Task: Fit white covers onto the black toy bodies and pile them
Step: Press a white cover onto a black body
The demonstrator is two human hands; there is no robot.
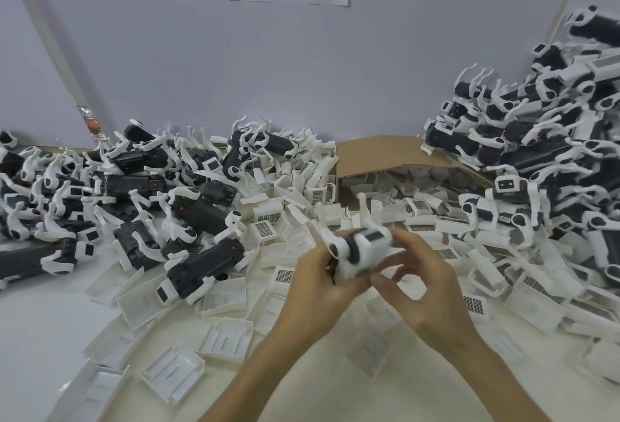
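Head view: toy body [357,250] raised over the bench [40,321], mid-scene, between both hands. Curled round its near-left side, left hand [315,290]; pinching its right end with bent fingertips, right hand [426,290]. Loose white covers [174,374] strewn beneath; heaped toys [134,186] far left, taller heap [536,153] far right.

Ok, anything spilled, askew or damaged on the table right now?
The cardboard box at the back appears tipped on its side, white covers spilling from its mouth across the table. No breakage shows. The left hand and right hand grip one toy.
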